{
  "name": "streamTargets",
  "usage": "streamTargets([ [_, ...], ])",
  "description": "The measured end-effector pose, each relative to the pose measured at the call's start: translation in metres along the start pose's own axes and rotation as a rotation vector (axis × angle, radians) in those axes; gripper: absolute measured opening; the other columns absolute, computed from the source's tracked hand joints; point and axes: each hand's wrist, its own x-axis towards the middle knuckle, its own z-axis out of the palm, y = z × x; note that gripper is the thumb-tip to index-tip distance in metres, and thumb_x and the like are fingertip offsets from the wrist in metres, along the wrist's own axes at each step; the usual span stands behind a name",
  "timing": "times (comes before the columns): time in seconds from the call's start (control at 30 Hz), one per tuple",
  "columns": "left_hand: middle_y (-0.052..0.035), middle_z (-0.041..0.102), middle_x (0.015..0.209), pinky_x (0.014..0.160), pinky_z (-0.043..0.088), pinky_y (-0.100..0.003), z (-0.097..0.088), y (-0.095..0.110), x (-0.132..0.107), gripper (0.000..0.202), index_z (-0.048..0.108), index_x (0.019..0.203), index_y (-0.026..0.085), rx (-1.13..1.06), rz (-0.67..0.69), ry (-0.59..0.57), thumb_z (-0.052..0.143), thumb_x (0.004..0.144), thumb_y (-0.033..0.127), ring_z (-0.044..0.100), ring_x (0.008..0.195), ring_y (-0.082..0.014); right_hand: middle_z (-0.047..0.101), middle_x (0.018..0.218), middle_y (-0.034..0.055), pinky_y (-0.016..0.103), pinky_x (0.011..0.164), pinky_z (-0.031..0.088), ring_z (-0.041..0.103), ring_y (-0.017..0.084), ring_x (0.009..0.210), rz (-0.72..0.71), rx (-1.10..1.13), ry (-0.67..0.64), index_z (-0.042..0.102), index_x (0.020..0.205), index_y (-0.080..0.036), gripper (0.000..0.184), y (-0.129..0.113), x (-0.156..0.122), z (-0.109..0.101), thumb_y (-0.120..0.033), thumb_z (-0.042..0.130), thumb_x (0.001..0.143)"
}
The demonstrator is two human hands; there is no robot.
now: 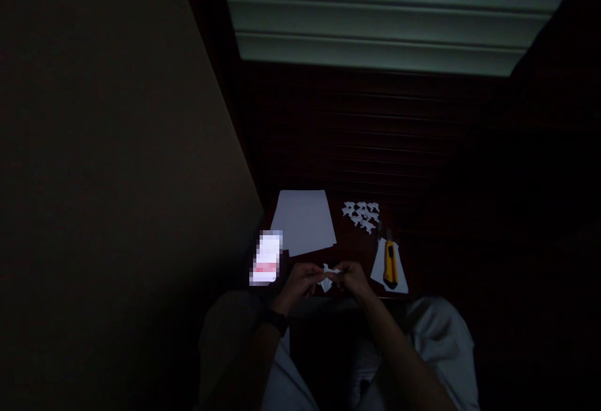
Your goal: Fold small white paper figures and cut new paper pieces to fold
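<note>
The left hand (303,278) and right hand (353,278) pinch a folded white paper piece (326,284) between their fingers by the near edge of a dark table (350,249). Small paper figures (361,212) cluster toward the far right corner; a yellow utility knife (390,266) lies at the near right.

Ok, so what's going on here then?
A seated person holds a small folded paper between the left hand and right hand. Beyond them lie large white sheets, with a cluster of small white paper pieces to their right. A yellow cutter rests on smaller sheets at right; a glowing, pixelated screen is at left.
</note>
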Motion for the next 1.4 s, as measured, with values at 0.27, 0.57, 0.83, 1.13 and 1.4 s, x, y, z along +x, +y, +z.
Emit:
streamTargets([
  [0.27, 0.0039, 0.044, 0.040, 0.035, 0.021, -0.016, 0.003, -0.007, 0.003, 0.039, 0.065, 0.076, 0.011, 0.036, 0.110, 0.035, 0.055, 0.072, 0.048, 0.035, 0.034, -0.0049, 0.054, 0.045, -0.0030, 0.017, 0.033, 0.035, 0.045, 0.007, 0.035, -0.006, -0.009, -0.064, 0.061, 0.068, -0.012, 0.035, 0.000, -0.001, -0.006, -0.040, 0.074, 0.052],
  [0.57, 0.0031, 0.046, 0.040, 0.034, 0.024, -0.018, 0.009, -0.006, 0.003, 0.045, 0.067, 0.078, 0.010, 0.038, 0.141, 0.129, 0.055, 0.070, 0.052, 0.037, 0.034, -0.0058, 0.055, 0.049, -0.0029, 0.018, 0.035, 0.036, 0.046, 0.007, 0.037, -0.044, 0.077, -0.014, 0.060, 0.070, -0.013, 0.037, 0.005, 0.002, -0.004, -0.042, 0.074, 0.052],
  [0.83, -0.0070, 0.064, 0.085, 0.032, 0.034, -0.018, 0.010, -0.005, 0.005, 0.051, 0.057, 0.102, 0.014, -0.125, 0.093, 0.136, 0.065, 0.063, 0.045, 0.048, 0.038, -0.0057, 0.053, 0.048, -0.0040, 0.017, 0.034, 0.028, 0.043, 0.007, 0.036, -0.040, 0.208, 0.120, 0.059, 0.073, -0.015, 0.036, 0.005, 0.005, -0.003, -0.043, 0.073, 0.054],
  [1.13, 0.0028, 0.054, 0.045, 0.031, 0.028, -0.017, 0.009, -0.012, 0.007, 0.037, 0.059, 0.074, 0.011, -0.048, 0.078, 0.080, 0.066, 0.061, 0.045, 0.043, 0.031, -0.0061, 0.053, 0.052, -0.0033, 0.019, 0.036, 0.022, 0.037, 0.005, 0.038, -0.010, 0.260, 0.112, 0.062, 0.079, -0.014, 0.041, -0.002, 0.002, 0.002, -0.040, 0.076, 0.051],
  [1.4, 0.0050, 0.050, 0.043, 0.030, 0.029, -0.017, 0.009, -0.017, 0.009, 0.037, 0.056, 0.070, 0.012, -0.013, 0.071, 0.075, 0.070, 0.056, 0.044, 0.044, 0.030, -0.0072, 0.051, 0.050, -0.0023, 0.019, 0.041, 0.025, 0.038, 0.006, 0.043, -0.046, 0.184, 0.036, 0.063, 0.064, -0.012, 0.033, -0.004, 0.001, 0.001, -0.042, 0.074, 0.052],
])
